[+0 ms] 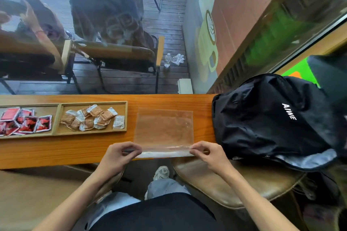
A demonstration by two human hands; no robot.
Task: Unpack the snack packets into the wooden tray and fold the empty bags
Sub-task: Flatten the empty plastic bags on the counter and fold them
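Head view shows the empty clear bag (pixel 164 129) flat on the desk (pixel 75 148), its long near edge running left-right, pinched at one corner by the left hand (pixel 120 154) and at the other by the right hand (pixel 206 153), so the fold probably goes away from the body.

Right of my right grip (pixel 204 151) the black backpack (pixel 272 118) blocks the desk (pixel 56 148); left of my left grip (pixel 120 153) lies bare wood, the wooden tray (pixel 127 116) beyond.
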